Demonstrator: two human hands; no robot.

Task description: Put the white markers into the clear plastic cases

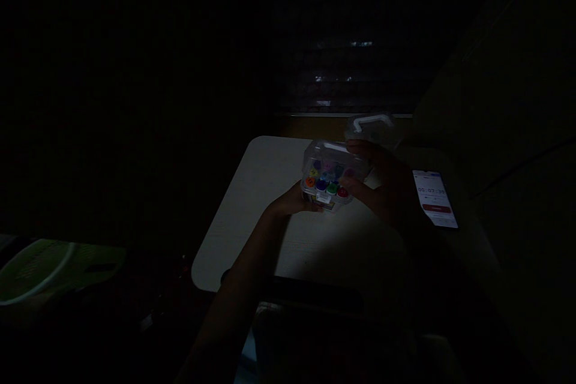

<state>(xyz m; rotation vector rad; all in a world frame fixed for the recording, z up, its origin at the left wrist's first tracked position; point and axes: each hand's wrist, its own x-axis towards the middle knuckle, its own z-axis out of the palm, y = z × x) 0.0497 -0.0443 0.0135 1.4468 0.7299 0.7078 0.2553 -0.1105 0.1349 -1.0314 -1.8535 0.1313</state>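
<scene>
Over the white table, my left hand (294,199) grips a small clear plastic box (324,159) from its left side and underneath. Inside it, several round pieces show coloured tops: orange, yellow, blue, green, red and purple. The box has a white handle on top and a pale latch at its front. My right hand (375,177) is closed around the right side of the box, thumb at the front and fingers at the top edge. Dim light hides whether the lid is fully closed. Just behind stands another clear container (371,129) with a white handle.
A lit phone (434,198) showing a running timer lies right of my right hand on the white table (234,222). A green basket (63,267) is at the lower left. Dark walls stand behind and to the right.
</scene>
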